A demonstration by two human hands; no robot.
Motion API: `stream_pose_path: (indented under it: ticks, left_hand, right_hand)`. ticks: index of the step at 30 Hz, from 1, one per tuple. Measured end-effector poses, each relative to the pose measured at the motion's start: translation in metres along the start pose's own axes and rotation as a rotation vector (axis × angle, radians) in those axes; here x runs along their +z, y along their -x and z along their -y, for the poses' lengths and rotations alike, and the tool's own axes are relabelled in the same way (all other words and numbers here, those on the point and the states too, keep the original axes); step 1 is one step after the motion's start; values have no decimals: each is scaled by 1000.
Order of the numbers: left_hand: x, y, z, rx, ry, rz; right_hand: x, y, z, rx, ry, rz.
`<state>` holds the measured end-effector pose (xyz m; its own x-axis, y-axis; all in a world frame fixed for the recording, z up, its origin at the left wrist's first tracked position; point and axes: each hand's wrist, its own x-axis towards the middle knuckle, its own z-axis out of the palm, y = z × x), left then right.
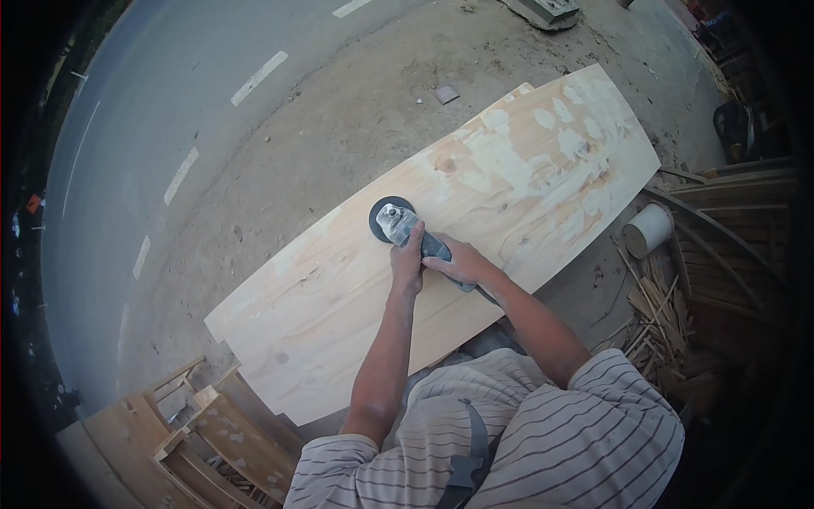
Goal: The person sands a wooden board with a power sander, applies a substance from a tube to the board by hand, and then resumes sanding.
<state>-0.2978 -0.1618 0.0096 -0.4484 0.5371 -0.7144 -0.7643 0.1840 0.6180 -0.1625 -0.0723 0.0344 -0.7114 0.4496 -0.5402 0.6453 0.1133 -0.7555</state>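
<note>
An angle grinder [397, 222] with a round dark disc rests with its disc side against a long pale wooden board [339, 297]. My left hand [407, 259] is closed around the grinder near its metal head. Behind it, my right hand [458, 259] grips the dark body, and the cord end trails under my right forearm. Whitish filler patches cover much of the board's far right part, and a few knots show in the wood. The disc lies close to the board's far long edge.
Wooden frames [220, 433] stand at the lower left. To the right are a white bucket [649, 229], a heap of wood scraps [657, 322] and stacked wooden pieces [738, 237]. A road [144, 119] with dashed markings runs beyond the dirt ground. A stone [447, 94] lies there.
</note>
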Motion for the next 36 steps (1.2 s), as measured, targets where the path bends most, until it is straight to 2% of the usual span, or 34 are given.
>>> stream_pose_path:
  ticks: [2, 9, 15, 17, 19, 21, 24, 27, 29, 30, 32, 35, 36]
  left_hand:
    - [43, -12, 13, -13, -14, 74]
    - [165, -26, 44, -60, -63, 94]
    - [217, -51, 60, -58, -126, 171]
    - [232, -58, 61, -81, -252, 210]
    - [241, -60, 55, -110, -258, 253]
    - [249, -62, 49, -138, -392, 338]
    - [228, -59, 48, -61, -374, 313]
    - [175, -44, 44, -47, -261, 212]
    - [128, -27, 45, -58, -165, 133]
    - [106, -21, 45, -45, -124, 101]
    - [72, -1, 43, -11, 2, 24]
    - [51, 11, 47, -8, 101, -18]
    - [53, 10, 50, -13, 104, -19]
  right_hand:
    - [-39, 7, -19, 13, -34, -32]
    - [-143, 26, -73, 86, -108, -98]
    - [-184, 34, -91, 166, -190, -183]
    - [-187, 34, -107, 89, -230, -296]
    - [-189, 35, -113, 126, -271, -331]
    - [-183, 34, -117, 155, -308, -368]
    - [-168, 29, -118, 131, -437, -335]
    - [-137, 26, -92, 84, -291, -266]
    - [-114, 26, -70, 76, -189, -77]
    - [-98, 23, -64, 72, -193, -80]
    - [-68, 17, -59, -70, -40, -11]
    - [-58, 17, -44, -63, 103, 64]
    - [-73, 24, -27, 20, 81, 122]
